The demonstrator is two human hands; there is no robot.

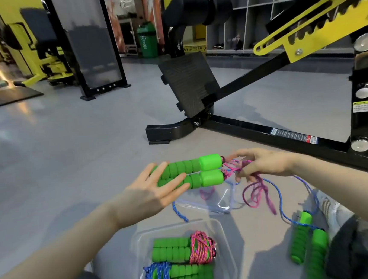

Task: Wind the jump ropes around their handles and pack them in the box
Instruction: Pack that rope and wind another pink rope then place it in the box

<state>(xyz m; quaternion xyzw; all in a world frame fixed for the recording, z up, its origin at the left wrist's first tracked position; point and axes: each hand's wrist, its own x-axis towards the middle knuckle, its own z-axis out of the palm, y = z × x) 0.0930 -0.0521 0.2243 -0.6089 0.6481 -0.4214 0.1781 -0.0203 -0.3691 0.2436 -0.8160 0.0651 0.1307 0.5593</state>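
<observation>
My left hand [154,193] holds two green ribbed handles [194,171] side by side, fingers stretched along them. My right hand [263,163] pinches the pink rope [258,190] just off the handles' ends; the rest of it hangs in loose loops. Below, a clear plastic box [229,269] on the floor contains two wound ropes: green handles wrapped in pink rope [201,248] and green handles wrapped in blue rope [157,277]. Another pair of green handles [308,248] with loose blue rope [279,197] lies on the floor at right.
A clear box lid [208,201] lies on the grey floor under my hands. A black and yellow gym machine [289,130] stands just beyond, its base bar running to the right. My knees and a shoe [332,213] are at the lower edges.
</observation>
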